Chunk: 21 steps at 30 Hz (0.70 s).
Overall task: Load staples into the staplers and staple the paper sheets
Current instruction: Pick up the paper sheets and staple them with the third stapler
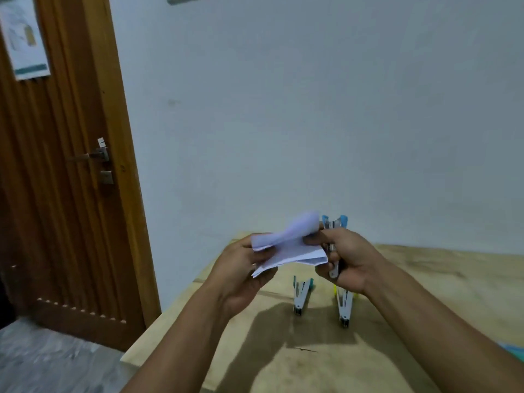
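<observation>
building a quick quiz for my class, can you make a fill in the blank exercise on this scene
1. The right hand grips a stapler with ____ trim.
2. The left hand holds the white sheets of ____.
3. On the table, the teal-trimmed stapler lies to the ____ of the yellow-trimmed stapler.
Missing words: blue; paper; left.

Bare left hand (241, 275), bare right hand (350, 260).
</observation>
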Available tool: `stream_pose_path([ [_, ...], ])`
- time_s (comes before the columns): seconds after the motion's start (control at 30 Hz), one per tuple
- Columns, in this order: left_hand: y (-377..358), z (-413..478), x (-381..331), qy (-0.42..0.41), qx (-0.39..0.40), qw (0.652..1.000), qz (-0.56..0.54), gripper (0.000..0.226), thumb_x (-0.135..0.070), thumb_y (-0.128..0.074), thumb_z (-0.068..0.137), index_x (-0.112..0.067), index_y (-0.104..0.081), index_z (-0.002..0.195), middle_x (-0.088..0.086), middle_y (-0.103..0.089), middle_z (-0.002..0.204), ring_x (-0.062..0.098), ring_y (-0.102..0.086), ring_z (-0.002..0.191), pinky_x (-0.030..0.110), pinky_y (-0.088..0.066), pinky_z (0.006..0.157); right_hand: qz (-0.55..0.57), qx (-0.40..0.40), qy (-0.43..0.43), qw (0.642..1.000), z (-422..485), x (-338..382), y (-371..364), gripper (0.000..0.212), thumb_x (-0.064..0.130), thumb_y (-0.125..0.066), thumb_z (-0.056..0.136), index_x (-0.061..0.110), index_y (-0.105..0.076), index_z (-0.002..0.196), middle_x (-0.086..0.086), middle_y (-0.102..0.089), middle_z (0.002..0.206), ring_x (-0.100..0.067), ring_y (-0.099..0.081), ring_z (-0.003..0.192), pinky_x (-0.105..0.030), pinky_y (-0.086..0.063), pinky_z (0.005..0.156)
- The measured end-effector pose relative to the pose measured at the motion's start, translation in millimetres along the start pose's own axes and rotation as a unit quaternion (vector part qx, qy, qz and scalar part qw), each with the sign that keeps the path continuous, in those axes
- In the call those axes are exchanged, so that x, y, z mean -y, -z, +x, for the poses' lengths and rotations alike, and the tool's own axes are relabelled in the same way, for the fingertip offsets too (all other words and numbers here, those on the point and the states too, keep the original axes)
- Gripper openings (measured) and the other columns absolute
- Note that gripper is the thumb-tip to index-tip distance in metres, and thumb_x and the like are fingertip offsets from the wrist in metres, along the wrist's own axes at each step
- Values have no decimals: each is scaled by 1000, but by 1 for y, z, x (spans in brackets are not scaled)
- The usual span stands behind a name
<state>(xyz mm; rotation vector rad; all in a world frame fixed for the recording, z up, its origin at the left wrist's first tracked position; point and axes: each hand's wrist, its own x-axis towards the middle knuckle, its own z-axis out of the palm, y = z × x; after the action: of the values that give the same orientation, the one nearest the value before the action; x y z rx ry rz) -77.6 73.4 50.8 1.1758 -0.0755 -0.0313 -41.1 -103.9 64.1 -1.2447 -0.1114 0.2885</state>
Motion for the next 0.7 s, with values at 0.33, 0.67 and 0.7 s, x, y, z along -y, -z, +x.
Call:
stream_pose_path([
  [0.33,-26,-21,-20,119,74,970,-201,42,-30,-52,93,10,-55,108,27,-68,100,43,-64,93,52,-53,85,-151,-121,214,957,-26,16,-1,44,-18,-34,81,10,-57,56,1,-42,46,-10,-32,41,-20,-25,38],
  [0.67,-25,-21,-23,-25,-11,999,27,22,13,-59,86,5,-61,106,14,-68,109,25,-70,90,25,-59,64,-155,-31,29,987,-48,16,10,28,38,-67,84,15,-65,101,-2,-75,93,-7,-20,40,-18,-24,38],
  [0.7,-23,-22,-24,-23,-11,999,35,24,12,-60,85,5,-61,108,15,-68,110,25,-70,91,25,-59,65,-176,-35,32,983,-49,15,7,27,35,-71,82,16,-65,100,-2,-76,87,-8,-20,43,-18,-25,39],
])
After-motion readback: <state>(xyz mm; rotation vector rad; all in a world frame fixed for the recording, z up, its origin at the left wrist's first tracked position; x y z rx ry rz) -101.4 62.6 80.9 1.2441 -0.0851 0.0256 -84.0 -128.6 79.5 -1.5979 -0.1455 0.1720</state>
